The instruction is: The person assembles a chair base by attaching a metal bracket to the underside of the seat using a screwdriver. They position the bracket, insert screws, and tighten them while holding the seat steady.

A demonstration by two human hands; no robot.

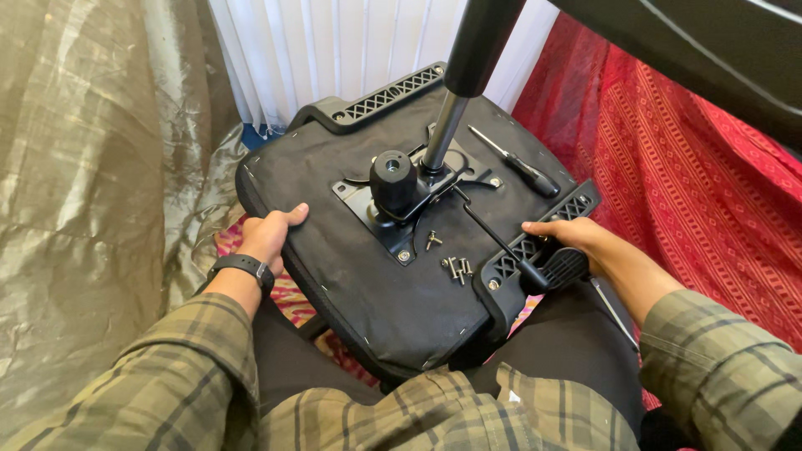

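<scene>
Steadying upturned chair seat [359,276] on lap: left hand [269,234] curled over seat edge, right hand [576,238] apparently closed around lever handle [547,269]. Mounting plate [409,196] partly fastened; next, loose screws [455,267] need picking up, screwdriver [514,163].

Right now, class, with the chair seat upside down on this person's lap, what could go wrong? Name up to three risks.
1. Loose screws lie unsecured on the seat underside; a tilt could roll them off.
2. The screwdriver rests free near the far edge and might slide off.
3. The seat is only steadied by the left hand at one edge and the right hand on the armrest bracket, so it may slip from the lap.
</scene>
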